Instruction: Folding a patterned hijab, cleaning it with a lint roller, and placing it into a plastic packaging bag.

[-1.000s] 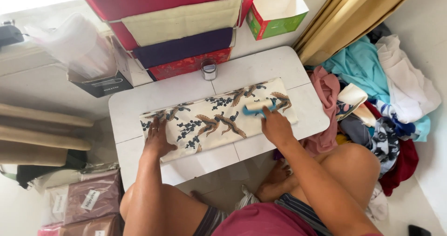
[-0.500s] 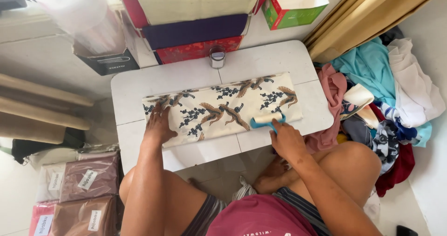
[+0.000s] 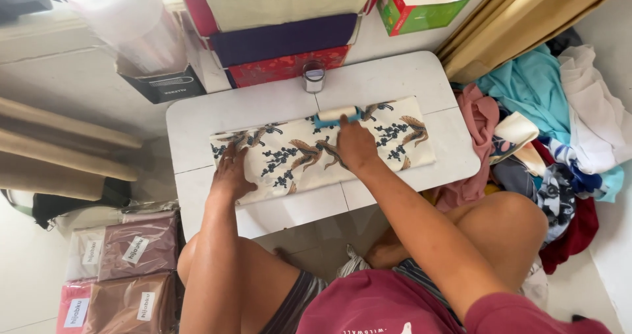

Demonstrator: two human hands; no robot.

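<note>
— Cloth (image 3: 316,156), the patterned strip, where does it lie?

— Flat along the middle of the low white bench (image 3: 388,83), lengthwise from left to right. It is cream with brown birds and dark blue sprigs.

— And the hands?

— The left hand (image 3: 232,174) is pressed palm down on the cloth's left end, fingers spread flat, grasping nothing. The right hand (image 3: 356,144) lies further right on the cloth, its fingers curled around the handle of a small roller (image 3: 337,114) with a blue frame and a pale drum, so that grip is closed on the roller.

— Where is the roller itself?

— Resting on the cloth's far edge, about the middle of its length, just beyond the right hand's fingertips.

— Anything else on the bench?

— A small round tin (image 3: 314,76) with a metal lid stands at the far edge, just beyond the roller and apart from the cloth.

— Around it?

— Behind the bench, stacked fabric boxes (image 3: 283,37) in cream, purple and red. A green and red carton (image 3: 421,8) sits to their right. A heap of mixed clothes (image 3: 546,130) lies on the floor to the right, and wrapped packets (image 3: 131,268) of folded fabric lie on the left beside the person's knee.
</note>
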